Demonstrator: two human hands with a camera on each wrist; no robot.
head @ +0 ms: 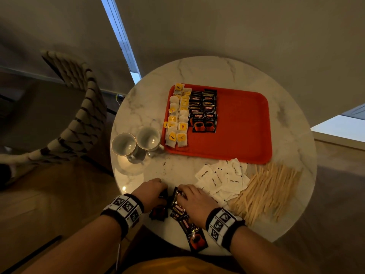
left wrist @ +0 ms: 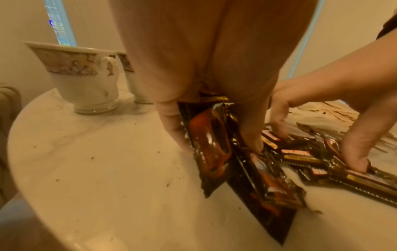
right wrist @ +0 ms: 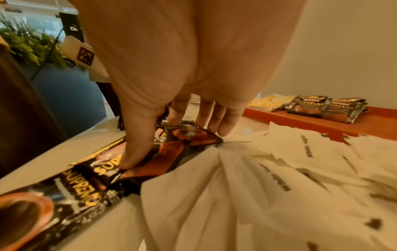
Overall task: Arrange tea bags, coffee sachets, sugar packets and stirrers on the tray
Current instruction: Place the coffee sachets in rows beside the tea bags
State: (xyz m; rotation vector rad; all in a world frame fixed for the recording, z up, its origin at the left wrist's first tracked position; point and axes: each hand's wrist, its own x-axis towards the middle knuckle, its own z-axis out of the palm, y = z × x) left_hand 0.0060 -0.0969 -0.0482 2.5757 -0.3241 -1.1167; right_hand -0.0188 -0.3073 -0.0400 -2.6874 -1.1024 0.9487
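Note:
A red tray point(head: 243, 123) holds two columns of tea bags point(head: 178, 119) at its left end and two columns of black coffee sachets point(head: 203, 111) beside them. Loose coffee sachets point(head: 194, 234) lie at the table's near edge. My left hand point(head: 158, 191) pinches a few sachets point(left wrist: 210, 152) upright between thumb and fingers. My right hand point(head: 189, 196) grips another sachet point(right wrist: 169, 156) in the pile, thumb at one end and fingers at the other. White sugar packets point(head: 223, 178) and wooden stirrers point(head: 270, 186) lie heaped on the table to the right.
Two empty cups point(head: 124, 145) point(head: 149, 138) stand on the round marble table point(head: 197, 72) left of the tray. A woven chair point(head: 79, 115) is off the table's left side. The tray's right half is bare red surface.

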